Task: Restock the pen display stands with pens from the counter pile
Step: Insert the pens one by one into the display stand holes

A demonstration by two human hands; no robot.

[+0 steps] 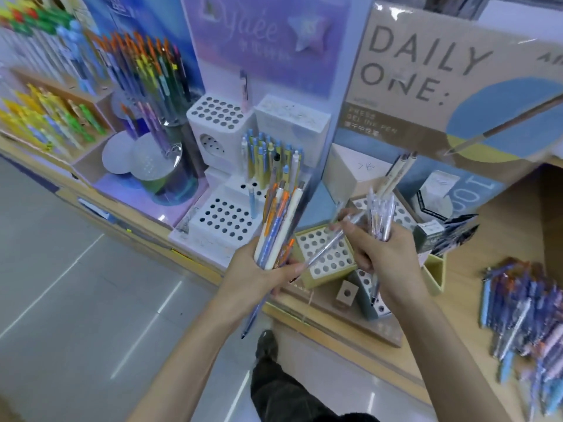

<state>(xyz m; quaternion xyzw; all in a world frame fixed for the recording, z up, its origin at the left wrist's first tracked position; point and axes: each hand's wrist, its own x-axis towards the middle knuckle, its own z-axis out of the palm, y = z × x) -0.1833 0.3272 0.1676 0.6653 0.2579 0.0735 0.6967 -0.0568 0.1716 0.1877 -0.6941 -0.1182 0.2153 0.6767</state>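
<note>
Standing upright in white stand (222, 185): blue-capped pens (268, 159)

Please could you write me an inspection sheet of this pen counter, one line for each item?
Surface: light wooden counter, carrying display stands.
Job's things: loose pile of blue and purple pens on the counter's right; white block stand with round holes, nearly all holes free; yellow-sided holed stand, visible holes free.
Clutter: small wooden cube with a hole near the counter's front edge.
Grippers: left hand grips a bundle of orange, white and blue pens; right hand grips clear pens.
Cables: nothing seen.
Surroundings: brown cardboard "DAILY ONE" sign; grey tiled floor.
</note>
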